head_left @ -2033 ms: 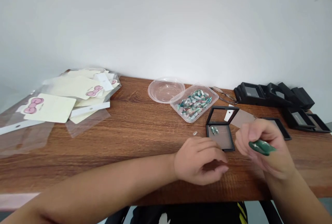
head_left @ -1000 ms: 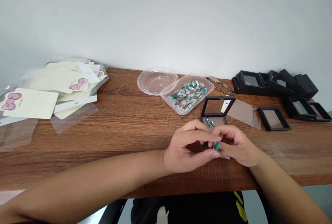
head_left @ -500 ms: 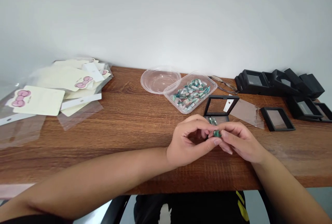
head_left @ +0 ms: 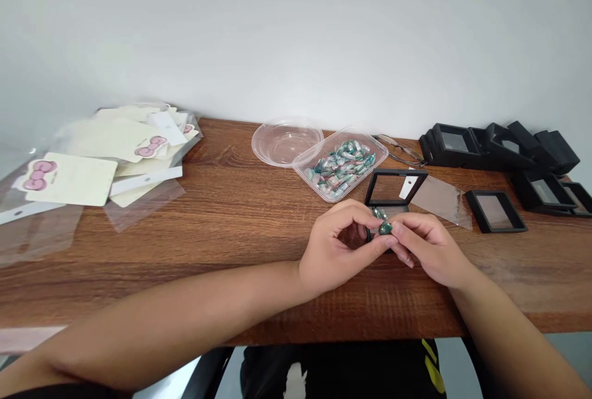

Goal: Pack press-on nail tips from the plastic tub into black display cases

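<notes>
A small green press-on nail [head_left: 385,227] is pinched between the fingertips of my left hand [head_left: 337,251] and my right hand [head_left: 428,248], which meet just above the wooden table [head_left: 240,226]. Right behind them lies an open black display box [head_left: 392,192] with its framed lid tilted up and a couple of green nails [head_left: 379,213] inside; my fingers hide most of its base. A clear rectangular tub [head_left: 342,163] full of green and silver nails stands just beyond.
An empty round clear lid [head_left: 287,141] sits beside the tub. Several black display boxes [head_left: 504,152] crowd the back right, one [head_left: 494,210] lying apart, with a clear sleeve [head_left: 439,200]. Cream cards with pink bows in plastic bags [head_left: 92,164] fill the left.
My right hand brought the green nail from the right to meet my left hand, and both hands have since shifted forward toward the open box. The camera tilted slightly.
</notes>
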The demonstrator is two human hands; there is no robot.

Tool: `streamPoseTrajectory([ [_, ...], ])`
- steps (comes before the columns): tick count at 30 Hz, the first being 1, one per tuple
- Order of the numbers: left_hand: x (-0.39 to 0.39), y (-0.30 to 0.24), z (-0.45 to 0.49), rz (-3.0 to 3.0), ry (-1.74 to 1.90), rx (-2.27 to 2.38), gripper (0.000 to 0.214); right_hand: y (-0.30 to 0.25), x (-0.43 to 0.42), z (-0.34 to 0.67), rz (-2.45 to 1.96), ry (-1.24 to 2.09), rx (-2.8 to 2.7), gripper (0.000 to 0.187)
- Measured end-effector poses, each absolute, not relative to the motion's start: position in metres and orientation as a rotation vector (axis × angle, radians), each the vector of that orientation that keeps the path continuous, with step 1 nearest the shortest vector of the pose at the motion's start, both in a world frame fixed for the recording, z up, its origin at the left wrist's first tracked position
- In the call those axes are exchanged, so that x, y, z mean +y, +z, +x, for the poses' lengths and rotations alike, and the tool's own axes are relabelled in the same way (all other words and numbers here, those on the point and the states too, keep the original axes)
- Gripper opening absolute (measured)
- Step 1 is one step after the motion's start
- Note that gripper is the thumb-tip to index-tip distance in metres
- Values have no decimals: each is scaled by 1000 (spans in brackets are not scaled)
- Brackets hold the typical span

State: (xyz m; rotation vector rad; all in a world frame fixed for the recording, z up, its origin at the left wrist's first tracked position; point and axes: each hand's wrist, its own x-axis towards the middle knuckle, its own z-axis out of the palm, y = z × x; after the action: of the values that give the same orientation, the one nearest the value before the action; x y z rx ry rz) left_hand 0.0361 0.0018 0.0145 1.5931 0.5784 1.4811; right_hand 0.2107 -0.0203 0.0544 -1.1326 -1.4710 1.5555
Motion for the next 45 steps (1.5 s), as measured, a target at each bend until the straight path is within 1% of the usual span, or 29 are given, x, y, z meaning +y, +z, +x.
streamPoseTrajectory([
  [3,1,13,37,1562,1459,580,16,56,-20,209,-1151,1485,-1517,47],
  [9,-3,14,40,1387,1335,656,18,59,-20,206,-1191,1116,-1679,45],
  [15,-2,13,40,1352,1331,610,30,53,-21,207,-1189,841,-1789,32],
  [19,0,15,38,1407,1370,584,18,51,-22,208,-1167,691,-1872,26],
  [22,1,17,37,1466,1441,608,13,51,-22,208,-1150,580,-1922,25],
  [29,3,17,37,1466,1456,659,11,49,-22,208,-1090,271,-2014,18],
  [34,2,18,37,1471,1454,665,11,49,-23,209,-1088,45,-2053,17],
  [39,2,20,37,1505,1461,628,8,51,-25,208,-1106,-3,-2060,17],
  [45,3,16,36,1511,1456,605,17,52,-27,206,-1138,88,-2028,19],
])
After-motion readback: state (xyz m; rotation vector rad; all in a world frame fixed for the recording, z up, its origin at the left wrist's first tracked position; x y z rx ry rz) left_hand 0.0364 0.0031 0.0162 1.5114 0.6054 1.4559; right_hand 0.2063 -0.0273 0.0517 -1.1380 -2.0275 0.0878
